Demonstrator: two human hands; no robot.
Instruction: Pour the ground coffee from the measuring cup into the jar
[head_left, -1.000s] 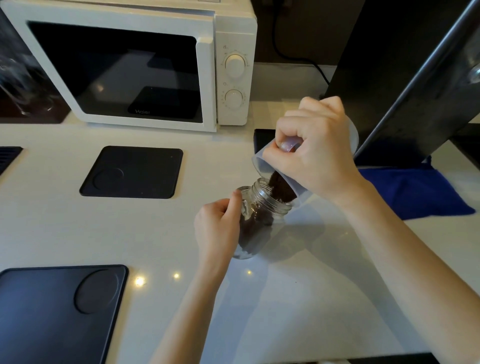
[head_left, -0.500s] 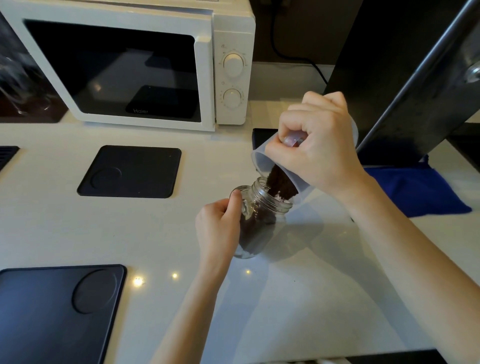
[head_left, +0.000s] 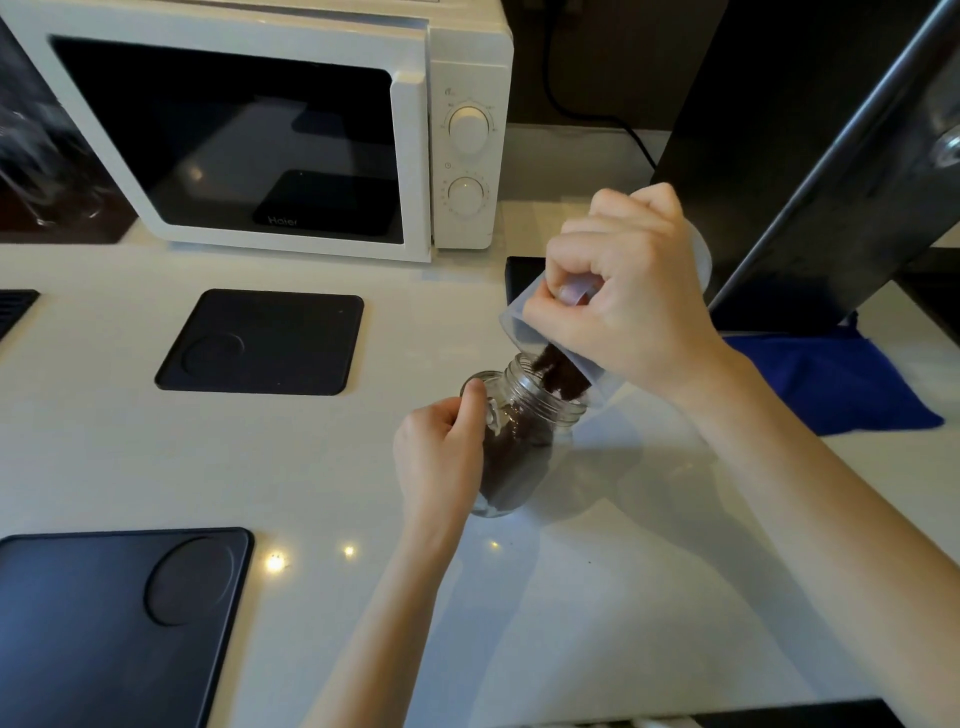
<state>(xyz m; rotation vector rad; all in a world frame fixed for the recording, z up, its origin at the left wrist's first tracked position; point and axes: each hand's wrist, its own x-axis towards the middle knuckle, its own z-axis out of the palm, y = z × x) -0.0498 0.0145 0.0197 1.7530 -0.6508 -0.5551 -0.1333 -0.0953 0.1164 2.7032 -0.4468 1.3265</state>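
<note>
A clear glass jar (head_left: 524, 447) stands on the white counter, holding dark ground coffee up to about its shoulder. My left hand (head_left: 441, 457) grips the jar's left side. My right hand (head_left: 623, 306) holds a translucent plastic measuring cup (head_left: 519, 327) by its handle, tipped steeply down and to the left over the jar's mouth. A stream of ground coffee (head_left: 556, 374) slides from the cup's lip into the jar's opening. Much of the cup is hidden behind my right hand.
A white microwave (head_left: 291, 130) stands at the back left. Two black mats lie on the counter, one (head_left: 260, 343) left of the jar and one (head_left: 104, 623) at the front left. A blue cloth (head_left: 831, 384) lies right of my arm, beneath a dark slanted panel (head_left: 810, 156).
My right hand has tipped the measuring cup a little steeper and lifted slightly. More coffee has gathered in the jar. My left hand has stayed on the jar.
</note>
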